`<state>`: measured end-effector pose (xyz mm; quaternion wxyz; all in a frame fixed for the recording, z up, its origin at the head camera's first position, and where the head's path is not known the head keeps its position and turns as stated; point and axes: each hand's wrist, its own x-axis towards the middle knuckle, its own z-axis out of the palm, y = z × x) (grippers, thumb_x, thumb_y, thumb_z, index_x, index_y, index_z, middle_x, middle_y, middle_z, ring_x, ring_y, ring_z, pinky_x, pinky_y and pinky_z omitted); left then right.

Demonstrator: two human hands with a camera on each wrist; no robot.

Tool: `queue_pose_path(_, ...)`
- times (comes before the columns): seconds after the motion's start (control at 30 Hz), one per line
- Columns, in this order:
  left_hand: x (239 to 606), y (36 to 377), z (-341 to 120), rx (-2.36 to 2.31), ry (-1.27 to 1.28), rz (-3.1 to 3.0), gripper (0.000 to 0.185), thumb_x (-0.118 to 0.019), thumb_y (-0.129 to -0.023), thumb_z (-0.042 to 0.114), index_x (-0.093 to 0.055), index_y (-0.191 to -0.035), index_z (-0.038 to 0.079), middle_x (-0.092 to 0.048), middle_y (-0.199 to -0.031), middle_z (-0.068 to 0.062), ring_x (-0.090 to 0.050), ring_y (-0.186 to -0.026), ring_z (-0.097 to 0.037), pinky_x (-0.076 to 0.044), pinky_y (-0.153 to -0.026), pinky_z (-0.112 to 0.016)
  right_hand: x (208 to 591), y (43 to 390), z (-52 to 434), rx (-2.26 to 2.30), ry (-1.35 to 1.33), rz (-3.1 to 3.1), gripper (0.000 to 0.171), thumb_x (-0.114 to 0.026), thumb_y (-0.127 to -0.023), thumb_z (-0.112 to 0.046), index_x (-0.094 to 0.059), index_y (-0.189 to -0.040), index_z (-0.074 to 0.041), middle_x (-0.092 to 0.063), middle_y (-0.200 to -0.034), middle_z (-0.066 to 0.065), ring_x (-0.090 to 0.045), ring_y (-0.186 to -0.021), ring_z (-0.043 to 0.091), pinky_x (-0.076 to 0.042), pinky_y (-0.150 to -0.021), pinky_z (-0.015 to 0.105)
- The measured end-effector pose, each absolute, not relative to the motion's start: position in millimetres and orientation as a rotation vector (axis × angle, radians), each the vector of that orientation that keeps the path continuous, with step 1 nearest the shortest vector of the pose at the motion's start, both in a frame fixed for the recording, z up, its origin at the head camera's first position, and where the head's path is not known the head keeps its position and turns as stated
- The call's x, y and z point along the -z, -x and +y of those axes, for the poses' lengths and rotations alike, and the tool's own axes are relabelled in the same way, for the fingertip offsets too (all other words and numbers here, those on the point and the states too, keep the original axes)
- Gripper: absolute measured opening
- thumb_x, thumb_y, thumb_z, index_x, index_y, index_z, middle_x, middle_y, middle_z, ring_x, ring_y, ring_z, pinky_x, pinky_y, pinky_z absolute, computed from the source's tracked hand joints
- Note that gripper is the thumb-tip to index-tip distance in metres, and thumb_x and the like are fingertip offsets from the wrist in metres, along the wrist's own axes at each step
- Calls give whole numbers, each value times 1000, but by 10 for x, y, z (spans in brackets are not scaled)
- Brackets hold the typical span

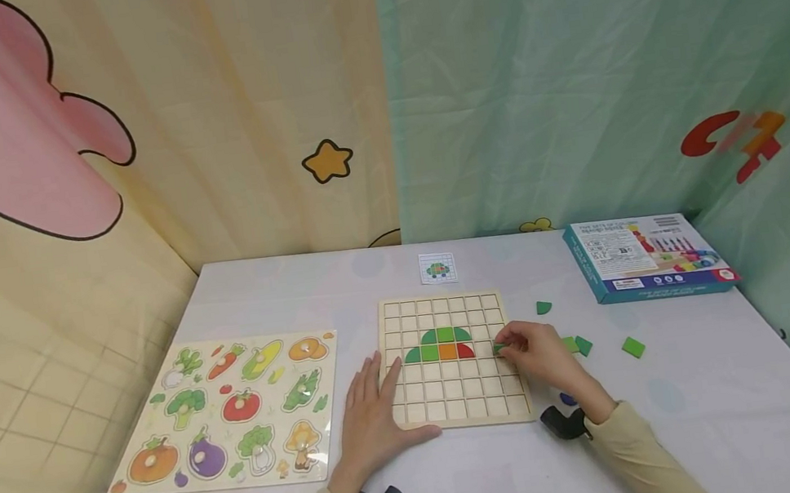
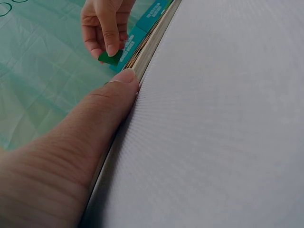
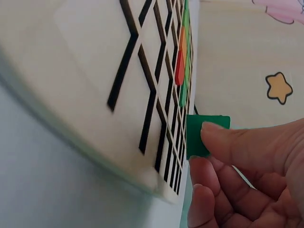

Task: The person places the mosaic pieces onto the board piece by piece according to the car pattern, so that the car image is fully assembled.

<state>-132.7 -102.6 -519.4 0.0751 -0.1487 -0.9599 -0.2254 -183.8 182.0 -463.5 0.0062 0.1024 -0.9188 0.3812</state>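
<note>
Right grip pinches green tile; left grip flat, steadying grid board.

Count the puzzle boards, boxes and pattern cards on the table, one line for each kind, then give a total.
Puzzle boards: 2, the grid board and the vegetable board
Boxes: 1, the box
Pattern cards: 1, the pattern card
Total: 4
</note>
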Motion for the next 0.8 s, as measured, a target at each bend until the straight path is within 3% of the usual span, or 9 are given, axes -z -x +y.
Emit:
queue_pose_path(0.4,5216,1334,-1021,653,447,-2889,116,-64,-59,81,-32,-149,16,-17,-155,-16,-11,-142,-31,-8,-114,-43,4702,1957,1679,-1129,-379,-2917,9,-74,-80,-3,-66,-83,-7,-55,-68,-4,-49,-61,13,-43,-55,27)
queue_pose_path(0.8,5201,1333,-1022,664,440,-2890,116,-64,-59,81,-31,-149,16,-16,-155,-16,-11,-142,-31,-9,-113,-44,4686,2019,1640,-997,-296,-2979,2,-73,-83,-9,-74,-83,-7,-65,-78,-2,-56,-71,13,-49,-65,32)
